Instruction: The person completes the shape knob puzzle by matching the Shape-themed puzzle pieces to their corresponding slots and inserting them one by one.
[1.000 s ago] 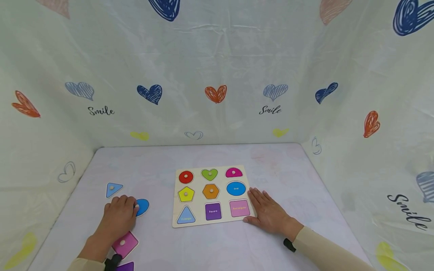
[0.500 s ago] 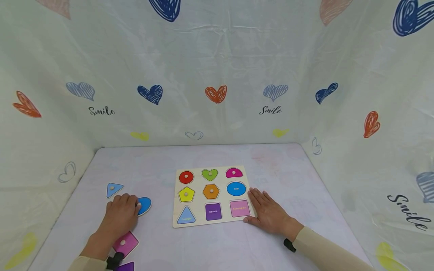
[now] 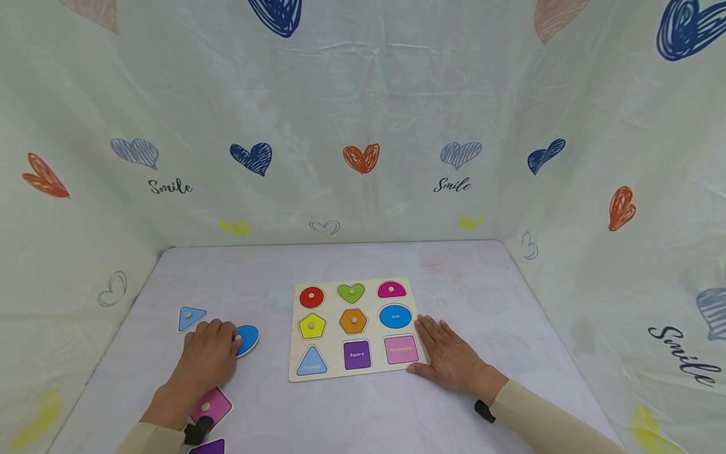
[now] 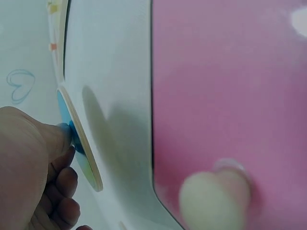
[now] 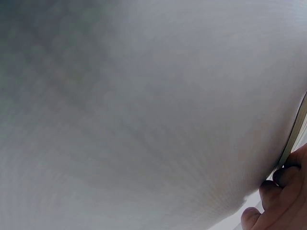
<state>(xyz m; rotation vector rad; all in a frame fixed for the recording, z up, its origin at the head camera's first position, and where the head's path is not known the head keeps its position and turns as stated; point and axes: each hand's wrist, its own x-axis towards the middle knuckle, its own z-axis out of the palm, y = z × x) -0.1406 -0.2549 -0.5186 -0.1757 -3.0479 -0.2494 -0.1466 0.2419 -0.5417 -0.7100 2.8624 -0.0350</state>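
Note:
My left hand pinches the knob of a blue oval puzzle piece. In the left wrist view this oval piece is tilted and lifted off the table, its shadow falling beside it. Flat against the right edge of the wooden shape puzzle board lies my right hand, fingers straight. The board's top row and two middle shapes carry knobbed pieces. Its oval slot, triangle slot, square slot and rectangle slot show printed words.
A light blue triangle piece lies beyond my left hand. Under my left wrist sits a pink rectangle piece, with a purple square piece at the bottom frame edge. A heart-printed cloth hangs behind and beside the white table.
My left hand, with the oval piece, has moved a little to the right and away from me. My right hand and the board have stayed in place.

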